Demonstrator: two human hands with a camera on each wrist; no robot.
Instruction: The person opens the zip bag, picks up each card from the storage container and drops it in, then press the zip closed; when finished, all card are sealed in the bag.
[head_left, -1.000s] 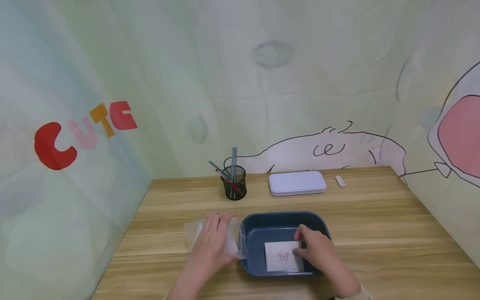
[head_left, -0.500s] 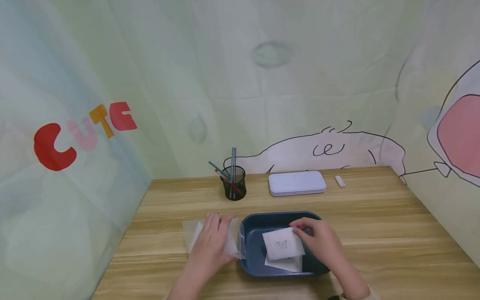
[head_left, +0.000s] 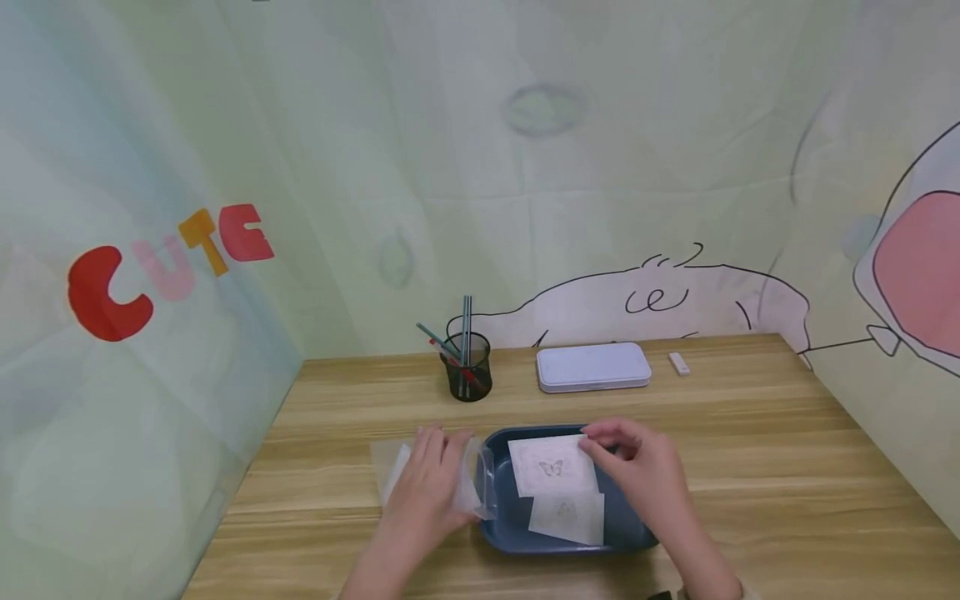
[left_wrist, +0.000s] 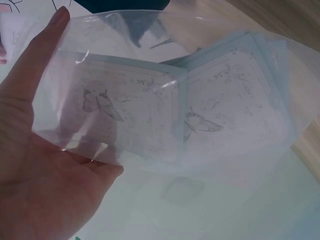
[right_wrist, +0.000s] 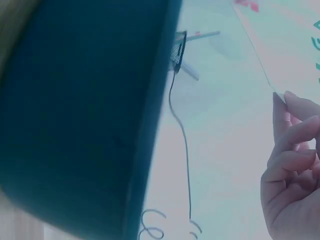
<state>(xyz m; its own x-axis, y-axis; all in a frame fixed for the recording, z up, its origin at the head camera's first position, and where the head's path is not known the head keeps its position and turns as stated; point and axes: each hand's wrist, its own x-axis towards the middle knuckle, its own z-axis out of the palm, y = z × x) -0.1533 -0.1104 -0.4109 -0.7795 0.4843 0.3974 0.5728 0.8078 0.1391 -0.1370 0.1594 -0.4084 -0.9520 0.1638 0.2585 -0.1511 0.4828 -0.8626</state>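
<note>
My left hand (head_left: 426,479) holds a clear plastic bag (head_left: 486,487) at the left end of the dark blue tray (head_left: 517,546). Inside the bag, the left wrist view shows several butterfly-printed paper squares (left_wrist: 135,107) overlapping one another. Between thumb and index finger, my right hand (head_left: 645,471) pinches the upper right corner of a white butterfly-printed paper square (head_left: 551,467), raised over the tray. A second paper square (head_left: 570,521) lies in the tray, partly covered by the raised one. The right wrist view catches the pinched corner edge-on above the other curled fingers.
Behind the tray stand a black mesh pen cup (head_left: 469,375) with pencils, a white pencil case (head_left: 595,367) and a small white eraser-like block (head_left: 679,363). A printed fabric backdrop (head_left: 420,167) encloses the wooden table (head_left: 787,467) at the back and sides.
My right hand has lifted a paper square from the tray and moved it up and away, uncovering more of the one beneath. The left hand stays at the bag.
</note>
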